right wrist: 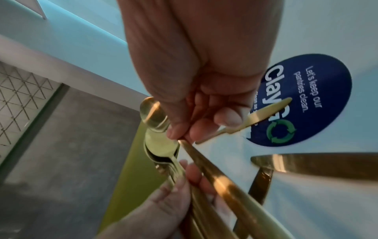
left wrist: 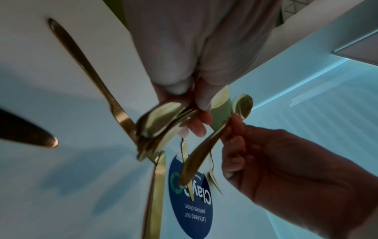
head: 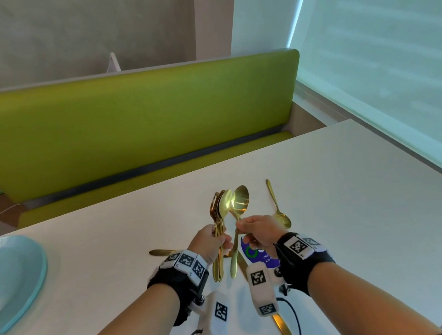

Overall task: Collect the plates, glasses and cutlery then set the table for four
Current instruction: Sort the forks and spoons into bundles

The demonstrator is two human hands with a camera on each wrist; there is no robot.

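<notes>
A: Progress?
B: Early. Left hand (head: 210, 241) grips the cutlery bundle (head: 217, 218) above the table (head: 359, 205); right hand (head: 259, 234) pinches one spoon (head: 239, 201).
A: Left?
B: Plates (head: 6, 277) stacked, teaspoon (head: 277, 206) laid, places unset.

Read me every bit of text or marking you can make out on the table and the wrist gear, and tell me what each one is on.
"Clay": large white word on the round blue sticker on the table.
"Let's keep our pantries clean.": small white lines on the same sticker.
Green recycling arrows: same sticker, no words.
A further small line beside "Clay": blurred and partly hidden, unreadable.
Black-and-white square codes on the wrist bands: patterns only.
</notes>
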